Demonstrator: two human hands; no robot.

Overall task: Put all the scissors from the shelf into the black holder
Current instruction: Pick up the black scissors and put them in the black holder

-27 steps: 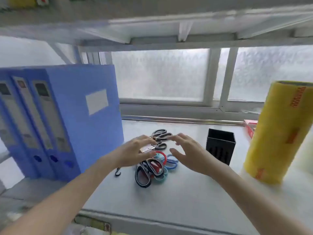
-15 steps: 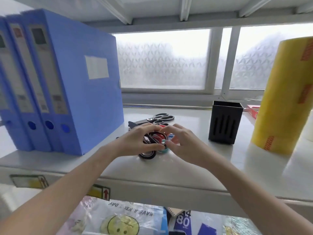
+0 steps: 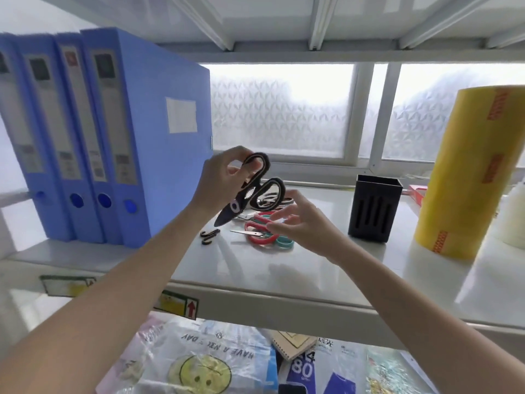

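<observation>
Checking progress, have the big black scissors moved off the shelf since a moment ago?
Yes. The left hand has lifted the black scissors above the shelf, left of the black holder.

Left hand (image 3: 218, 180) raised, fingers closed in a grip; right hand (image 3: 298, 226) lower, fingers spread and loosely curled, empty.

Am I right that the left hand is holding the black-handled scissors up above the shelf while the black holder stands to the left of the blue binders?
Not quite. In the head view the left hand does hold the black-handled scissors above the shelf, but the black holder stands to the right of the blue binders.
</observation>
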